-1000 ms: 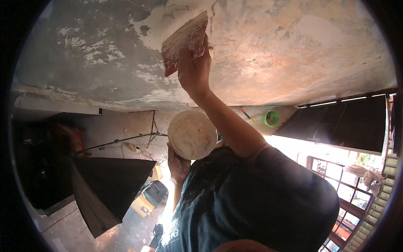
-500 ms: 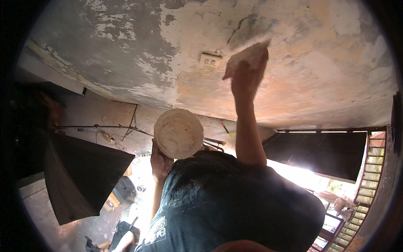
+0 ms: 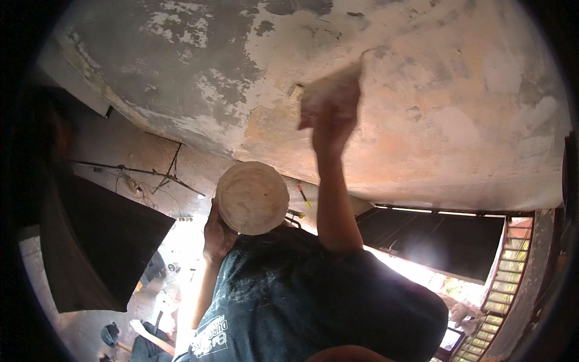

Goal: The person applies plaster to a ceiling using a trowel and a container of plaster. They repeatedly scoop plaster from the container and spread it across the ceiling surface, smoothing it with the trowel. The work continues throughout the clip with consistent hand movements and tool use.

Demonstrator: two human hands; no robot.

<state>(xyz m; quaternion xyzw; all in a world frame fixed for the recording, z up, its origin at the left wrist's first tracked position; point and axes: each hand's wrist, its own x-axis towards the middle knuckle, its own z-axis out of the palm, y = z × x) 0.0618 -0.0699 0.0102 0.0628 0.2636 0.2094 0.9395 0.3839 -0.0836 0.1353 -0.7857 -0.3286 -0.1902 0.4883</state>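
Observation:
My left hand [image 3: 219, 234] grips the side of a round, pale tub [image 3: 253, 198], held in front of my chest. Whitish filler coats what shows of its inside. Higher up, my raised right hand [image 3: 335, 123] is closed on a flat, wide putty spreader [image 3: 333, 90], smeared by motion. The spreader is at the patchy plastered wall [image 3: 422, 120]; whether its edge touches cannot be told. Beside it a wall socket [image 3: 295, 90] shows only in part, the rest hidden behind the spreader.
A dark hanging sheet [image 3: 102, 241] spans the left, near a thin metal rod [image 3: 132, 169]. Another person [image 3: 151, 341] is at the lower left. On the right are a dark awning [image 3: 434, 241] and a barred window [image 3: 506, 265]. A red-and-yellow tool [image 3: 304, 196] lies beyond the tub.
My right hand and the spreader have moved left, now partly covering the socket. The whole view has shifted a little; the tub stays in my left hand.

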